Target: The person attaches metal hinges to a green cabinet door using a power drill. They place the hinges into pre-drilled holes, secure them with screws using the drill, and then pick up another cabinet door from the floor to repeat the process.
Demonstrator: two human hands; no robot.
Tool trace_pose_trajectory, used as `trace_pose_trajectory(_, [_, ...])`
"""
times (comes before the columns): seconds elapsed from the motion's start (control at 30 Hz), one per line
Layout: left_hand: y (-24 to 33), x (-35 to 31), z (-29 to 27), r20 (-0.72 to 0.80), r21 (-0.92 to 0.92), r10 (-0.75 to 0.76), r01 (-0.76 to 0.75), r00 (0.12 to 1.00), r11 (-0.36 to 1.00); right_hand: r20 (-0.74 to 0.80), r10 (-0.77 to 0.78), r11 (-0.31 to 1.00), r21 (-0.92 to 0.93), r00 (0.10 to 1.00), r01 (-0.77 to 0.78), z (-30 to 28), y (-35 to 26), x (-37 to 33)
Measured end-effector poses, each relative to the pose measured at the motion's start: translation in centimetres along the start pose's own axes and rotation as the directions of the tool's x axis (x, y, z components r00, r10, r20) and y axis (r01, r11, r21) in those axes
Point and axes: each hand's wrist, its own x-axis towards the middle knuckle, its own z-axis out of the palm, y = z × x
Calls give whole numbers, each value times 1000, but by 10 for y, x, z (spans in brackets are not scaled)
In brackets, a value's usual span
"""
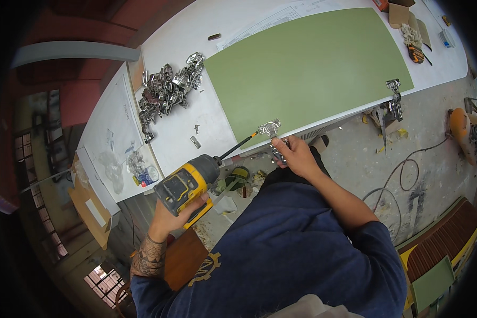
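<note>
My left hand (174, 216) is wrapped round the grip of a yellow and black cordless drill (188, 183). Its long bit (238, 146) reaches a metal cabinet hinge (269, 127) at the near edge of a green panel (307, 69). The fingers of my right hand (300, 158) are closed on the arm of that hinge, which hangs past the edge. A second hinge (394, 95) sits on the panel's near right corner. The panel lies flat on a white table (209, 124). The screw heads are too small to make out.
A heap of metal hinges (169, 87) lies left of the panel, near a loose metal piece (195, 142). Gloves (412, 42) and a cardboard box (399, 13) stand at the far right. A cable (403, 169) runs across the floor, near an orange tool (461, 132).
</note>
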Motion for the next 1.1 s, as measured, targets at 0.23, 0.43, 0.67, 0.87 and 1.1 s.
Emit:
trace_pose_trajectory(0.23, [28,14,-6,68,184,-14,1,998,983,-18,-18,1000,-15,1000,17,-3,-3,-1])
trace_pose_trajectory(0.43, [54,23,-3,104,186,-56,36,993,982,-3,-15,998,-56,1000,14,-4,-2,-1])
trace_pose_trajectory(0.67, [65,26,-4,140,326,16,-61,990,943,6,-22,998,-59,1000,23,-5,-6,-2])
trace_pose_trajectory(0.87, [70,26,-5,149,359,34,-86,988,930,13,-10,997,-70,1000,11,-5,-4,-2])
trace_pose_trajectory(1.1, [82,27,-7,182,460,107,-181,978,869,-2,-24,998,-63,1000,24,-4,-4,-2])
